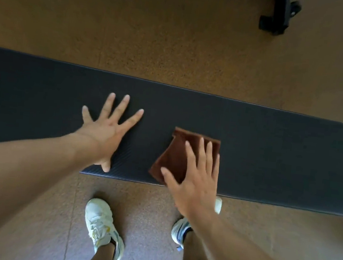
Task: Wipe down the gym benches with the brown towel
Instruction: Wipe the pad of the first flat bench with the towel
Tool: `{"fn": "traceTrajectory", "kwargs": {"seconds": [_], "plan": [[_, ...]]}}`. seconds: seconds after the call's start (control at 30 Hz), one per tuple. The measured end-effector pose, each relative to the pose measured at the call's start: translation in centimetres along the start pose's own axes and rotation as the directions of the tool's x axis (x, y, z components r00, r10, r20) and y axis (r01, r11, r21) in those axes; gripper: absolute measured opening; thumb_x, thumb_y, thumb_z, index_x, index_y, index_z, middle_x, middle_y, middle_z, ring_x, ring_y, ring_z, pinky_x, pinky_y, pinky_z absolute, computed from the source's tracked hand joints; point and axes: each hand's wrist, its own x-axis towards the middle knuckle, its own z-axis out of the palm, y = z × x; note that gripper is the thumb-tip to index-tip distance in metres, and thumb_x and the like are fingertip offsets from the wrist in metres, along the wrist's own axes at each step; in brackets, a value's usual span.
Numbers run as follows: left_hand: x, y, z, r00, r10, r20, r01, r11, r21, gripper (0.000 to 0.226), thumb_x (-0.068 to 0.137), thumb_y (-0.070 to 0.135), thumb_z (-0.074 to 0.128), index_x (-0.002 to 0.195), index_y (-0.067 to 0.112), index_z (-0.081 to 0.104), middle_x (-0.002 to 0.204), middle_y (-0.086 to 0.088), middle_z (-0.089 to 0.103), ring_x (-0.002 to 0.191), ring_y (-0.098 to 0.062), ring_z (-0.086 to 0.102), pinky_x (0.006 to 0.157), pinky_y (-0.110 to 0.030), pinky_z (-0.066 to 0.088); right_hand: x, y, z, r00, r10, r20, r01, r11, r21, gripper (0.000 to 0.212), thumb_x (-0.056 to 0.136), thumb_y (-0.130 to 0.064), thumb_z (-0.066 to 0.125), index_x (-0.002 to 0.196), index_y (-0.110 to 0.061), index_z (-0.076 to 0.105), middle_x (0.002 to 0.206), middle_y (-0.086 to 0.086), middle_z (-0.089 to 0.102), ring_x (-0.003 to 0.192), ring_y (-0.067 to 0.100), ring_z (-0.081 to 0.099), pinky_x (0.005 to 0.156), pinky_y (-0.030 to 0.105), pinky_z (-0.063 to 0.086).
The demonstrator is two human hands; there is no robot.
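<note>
Now: brown towel (179, 158), folded into a flat wedge with layered edges showing, lies on the dark padded surface (269, 153) near its front edge. Right hand (195, 181) presses it flat, fingers straight, covering its right part. Left hand (107, 131) lies spread, palm down, on the surface, apart from the towel. Surface cut off at left; white shoes (101, 226) on the floor (166, 34) below.

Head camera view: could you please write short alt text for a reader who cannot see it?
A person's right hand presses a folded brown towel flat on a dark padded bench, while the left hand rests beside it with fingers spread. White shoes stand on the brown floor below.
</note>
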Motion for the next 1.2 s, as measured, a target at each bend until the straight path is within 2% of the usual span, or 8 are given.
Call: {"fn": "traceTrajectory", "kwargs": {"seconds": [0.13,0.37,0.5,0.63,0.8,0.93,1.03,1.2], "plan": [[1.9,7.8,-2.5,0.999,0.044,0.031,-0.043,0.999,-0.029,0.168,0.055,0.038,0.098,0.142,0.034,-0.046,0.148,-0.007,-0.055,0.142,-0.039,-0.041,0.109,-0.080,0.015,-0.6,2.0,0.4,0.997,-0.015,0.080,0.019,0.999,-0.050,0.088,0.094,-0.082,0.033,0.166,-0.033,0.019,0.177,0.003,0.005,0.162,0.022,-0.012,0.131,0.053,-0.004],[5.2,14.9,-4.7,0.978,-0.184,0.103,0.202,0.957,-0.207,0.174,0.049,0.051,0.097,0.140,0.025,-0.048,0.144,-0.018,-0.057,0.140,-0.051,-0.038,0.108,-0.077,0.026,18.1,7.3,-6.5,0.996,0.075,-0.038,-0.071,0.991,0.113,0.064,0.106,-0.063,0.033,0.162,-0.031,0.034,0.173,0.000,0.024,0.163,0.022,0.002,0.131,0.052,-0.004],[5.5,16.5,-4.3,0.957,-0.271,0.100,0.288,0.917,-0.277,0.181,0.042,0.047,0.100,0.139,0.026,-0.051,0.138,-0.015,-0.063,0.137,-0.048,-0.043,0.106,-0.081,0.021,10.8,11.1,-5.3,0.988,-0.070,-0.138,0.087,0.989,0.118,0.051,0.109,-0.048,0.043,0.155,-0.027,0.047,0.168,-0.003,0.036,0.162,0.018,0.016,0.132,0.048,0.004],[5.5,16.5,-4.4,0.956,-0.281,0.085,0.293,0.903,-0.314,0.181,0.041,0.044,0.101,0.139,0.029,-0.050,0.138,-0.010,-0.063,0.139,-0.046,-0.042,0.106,-0.081,0.020,-2.4,15.9,-2.3,0.968,-0.251,-0.008,0.251,0.968,0.017,0.054,0.107,-0.047,0.044,0.156,-0.026,0.048,0.171,-0.003,0.029,0.160,0.021,0.024,0.129,0.051,0.018],[5.8,16.6,-4.5,0.947,-0.314,0.070,0.319,0.889,-0.328,0.183,0.038,0.043,0.102,0.136,0.034,-0.052,0.137,-0.005,-0.065,0.140,-0.042,-0.043,0.106,-0.082,0.019,1.7,17.6,-3.4,0.853,-0.511,0.103,0.521,0.848,-0.103,0.057,0.105,-0.053,0.045,0.158,-0.030,0.045,0.172,-0.003,0.029,0.161,0.021,0.020,0.128,0.055,0.018],[6.2,16.5,-4.2,0.945,-0.322,0.065,0.325,0.888,-0.326,0.184,0.036,0.044,0.102,0.134,0.037,-0.053,0.138,-0.004,-0.064,0.140,-0.041,-0.043,0.106,-0.082,0.019,12.9,14.1,-5.9,0.966,-0.250,-0.068,0.250,0.968,-0.010,0.057,0.107,-0.053,0.039,0.159,-0.029,0.042,0.171,0.001,0.031,0.162,0.024,0.016,0.131,0.054,0.005],[6.3,16.5,-3.9,0.946,-0.321,0.047,0.318,0.891,-0.324,0.183,0.036,0.044,0.102,0.135,0.038,-0.053,0.140,-0.004,-0.063,0.140,-0.041,-0.043,0.105,-0.082,0.018,18.2,11.1,-7.4,0.999,-0.035,-0.012,0.036,0.997,0.069,0.061,0.108,-0.057,0.035,0.162,-0.029,0.034,0.172,0.001,0.028,0.163,0.022,0.008,0.131,0.051,-0.003],[5.8,16.3,-3.2,0.958,-0.288,-0.010,0.263,0.889,-0.376,0.182,0.036,0.044,0.102,0.139,0.038,-0.049,0.144,-0.004,-0.059,0.140,-0.041,-0.043,0.104,-0.084,0.016,7.3,11.6,-5.2,0.980,-0.196,0.019,0.196,0.981,0.000,0.082,0.095,-0.077,0.041,0.163,-0.032,0.029,0.175,0.001,0.016,0.163,0.022,0.002,0.132,0.051,0.001]]}}
